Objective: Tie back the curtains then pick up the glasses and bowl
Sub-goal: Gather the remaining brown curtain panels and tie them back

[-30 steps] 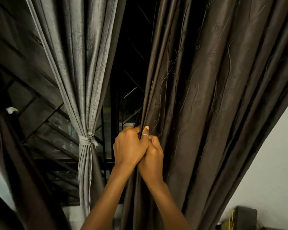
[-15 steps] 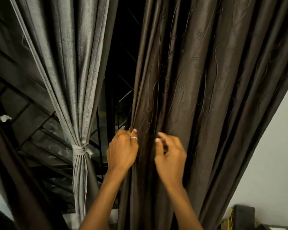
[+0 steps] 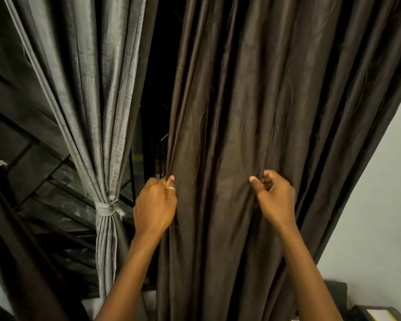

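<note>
A dark brown curtain hangs loose over the right half of the view. My left hand, with a ring on the thumb, grips the curtain's left edge. My right hand pinches a fold of the same curtain further right, fingers curled into the cloth. A grey curtain hangs on the left, gathered and bound by a knotted grey tie. No glasses or bowl are in view.
Behind the curtains is a dark window with metal bars. Another dark brown curtain hangs at the lower left. A white wall is on the right, with a dark box and a yellow-edged object at its foot.
My hands were together at the curtain's left edge. My right hand has let go and moved right along the cloth, and now pinches a fold well apart from my left hand.
</note>
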The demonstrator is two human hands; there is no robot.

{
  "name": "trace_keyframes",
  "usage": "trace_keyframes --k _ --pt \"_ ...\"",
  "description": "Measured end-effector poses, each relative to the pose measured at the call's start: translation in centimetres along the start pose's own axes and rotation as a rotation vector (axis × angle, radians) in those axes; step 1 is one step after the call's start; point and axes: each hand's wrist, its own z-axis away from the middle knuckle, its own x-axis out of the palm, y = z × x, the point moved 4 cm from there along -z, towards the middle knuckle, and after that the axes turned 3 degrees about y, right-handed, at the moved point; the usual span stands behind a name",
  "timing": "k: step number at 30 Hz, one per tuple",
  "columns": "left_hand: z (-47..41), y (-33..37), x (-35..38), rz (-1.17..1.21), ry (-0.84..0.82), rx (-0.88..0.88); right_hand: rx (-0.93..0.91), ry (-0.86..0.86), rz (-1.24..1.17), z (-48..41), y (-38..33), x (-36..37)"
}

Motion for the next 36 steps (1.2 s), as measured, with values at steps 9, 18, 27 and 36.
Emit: trace_keyframes --k 9,18,27,36 --pt "0.6 0.3 -0.5 -0.056 0.011 -0.014 -0.098 0.328 0.162 3.2 0.8 -0.5" --pt "3.4 3.5 3.2 0.142 -0.116 0.174 -0.315 0.108 -0.190 10.5 -5.2 6.5" --pt "2.7 2.2 3.1 0.356 -0.289 0.168 -0.257 -0.013 -0.338 10.2 -5.5 7.5" --pt "2.6 4.5 2.1 0.018 -0.136 0.132 -0.245 -0.041 -0.343 10.5 -4.6 8.3"
